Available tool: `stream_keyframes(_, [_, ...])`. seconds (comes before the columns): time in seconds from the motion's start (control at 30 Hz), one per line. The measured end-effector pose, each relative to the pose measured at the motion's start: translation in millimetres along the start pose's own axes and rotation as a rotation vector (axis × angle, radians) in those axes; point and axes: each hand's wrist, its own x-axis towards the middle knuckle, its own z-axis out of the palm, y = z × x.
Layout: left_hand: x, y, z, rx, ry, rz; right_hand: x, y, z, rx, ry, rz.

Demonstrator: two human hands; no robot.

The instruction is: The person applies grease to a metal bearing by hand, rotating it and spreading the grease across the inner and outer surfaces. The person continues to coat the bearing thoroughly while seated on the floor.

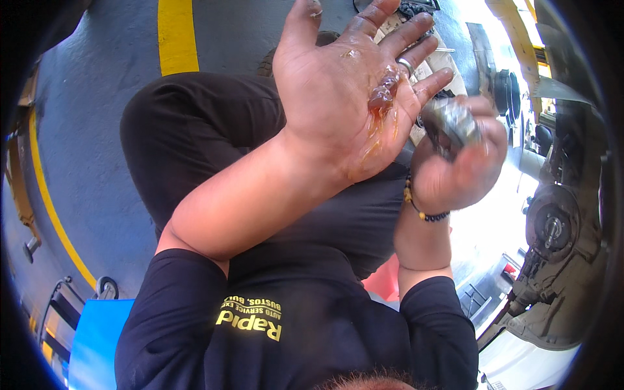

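Observation:
My left hand (325,107) is turned palm up with its fingers spread, and a metal ring sits on one finger. A glossy amber-brown lump of grease (381,99) lies on its palm, smeared down toward the heel of the hand. Just right of it, my right hand (463,172) grips a ring-shaped metal roller bearing (459,122), tilted and blurred by motion. The bearing is close to the edge of the left palm; whether they touch I cannot tell. A beaded bracelet (426,213) circles the right wrist. Dark smudges cover the left fingertips.
On the right is a wheel hub (552,226) among dark vehicle parts. Behind my left fingers, a pale flat surface (434,55) bears dark parts. A yellow stripe (177,36) crosses the blue-grey floor. A blue object (97,344) stands lower left, near a caster (107,287).

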Motion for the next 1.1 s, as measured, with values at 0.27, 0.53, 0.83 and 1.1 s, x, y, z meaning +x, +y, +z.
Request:
stream_keyframes(0.27, [1, 1, 9, 0.003, 0.043, 0.053, 2, -5, -4, 0.039, -0.207, -0.060])
stream_keyframes(0.53, [0, 4, 5, 0.068, 0.027, -0.013, 11, -15, -13, -0.083, -0.389, -0.142])
stream_keyframes(0.83, [3, -6, -6, -0.036, 0.019, -0.043, 13, -12, -11, -0.164, -0.355, -0.179])
stream_keyframes(1.1, [8, -6, -5, -0.036, -0.125, -0.071, 13, -20, -16, -0.210, -0.407, -0.203])
